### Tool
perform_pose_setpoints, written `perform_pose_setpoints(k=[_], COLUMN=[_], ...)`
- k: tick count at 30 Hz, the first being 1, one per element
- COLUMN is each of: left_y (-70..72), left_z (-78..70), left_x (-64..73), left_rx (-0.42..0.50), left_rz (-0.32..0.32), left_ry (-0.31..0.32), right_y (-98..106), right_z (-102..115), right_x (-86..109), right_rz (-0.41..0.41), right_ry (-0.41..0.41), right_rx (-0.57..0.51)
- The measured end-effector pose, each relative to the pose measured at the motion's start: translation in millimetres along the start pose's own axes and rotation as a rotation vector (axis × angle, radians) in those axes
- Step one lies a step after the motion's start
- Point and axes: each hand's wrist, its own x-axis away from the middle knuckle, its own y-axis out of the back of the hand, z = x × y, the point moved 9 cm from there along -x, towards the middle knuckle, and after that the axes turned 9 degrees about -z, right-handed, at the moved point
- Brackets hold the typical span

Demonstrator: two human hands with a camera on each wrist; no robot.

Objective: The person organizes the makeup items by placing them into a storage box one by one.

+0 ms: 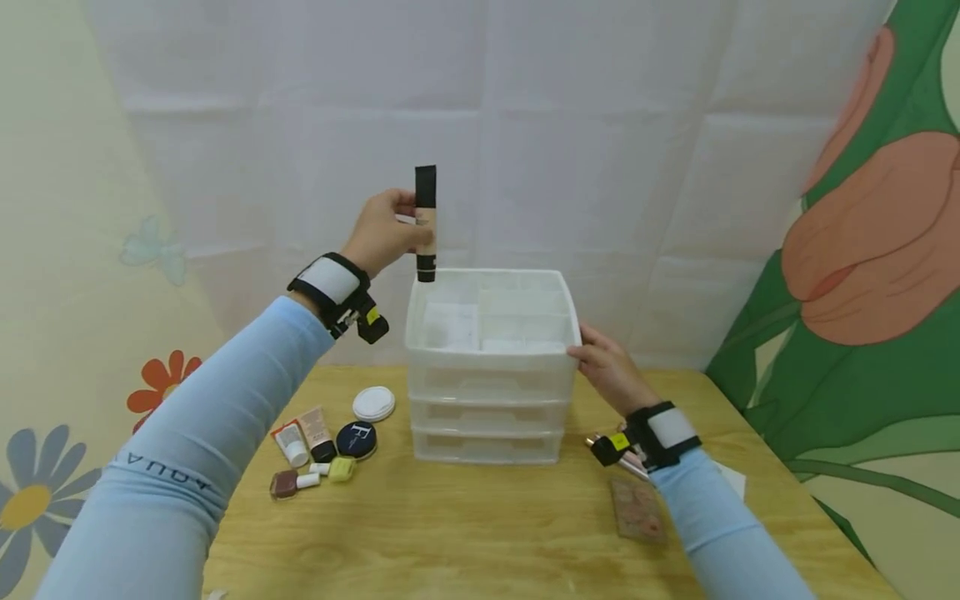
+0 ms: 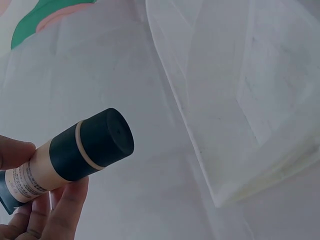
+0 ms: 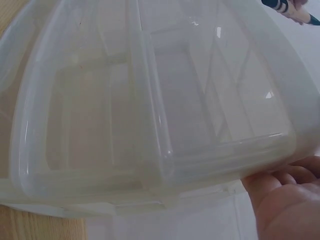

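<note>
The left hand (image 1: 384,223) is pinching the tube (image 1: 425,218) mid-body, seemingly balancing it upright; below and rightward, the drawer unit (image 1: 491,377) is standing, the right hand (image 1: 613,372) touching its side, presumably steadying it, finger curl unclear.

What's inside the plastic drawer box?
In the open top of the drawer box, I see only dividers. The drawers below are closed, and their cloudy fronts hide what, if anything, is inside.
</note>
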Motion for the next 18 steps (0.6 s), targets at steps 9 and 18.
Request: perform_pose_setpoints(k=[9,18], left_y=[-41.0,-75.0], left_z=[-29.6,-33.7], left_x=[-14.7,-29.9], left_rx=[-0.001,-0.003], left_rz=[0.048,0.071], left_ry=[-0.069,-0.091], right_y=[-2,-10], right_z=[-1,1], right_x=[4.7,2.4], right_rz=[-0.012,-0.001], right_ry=[-0.007,0.019], right_rx=[-0.013,-0.032])
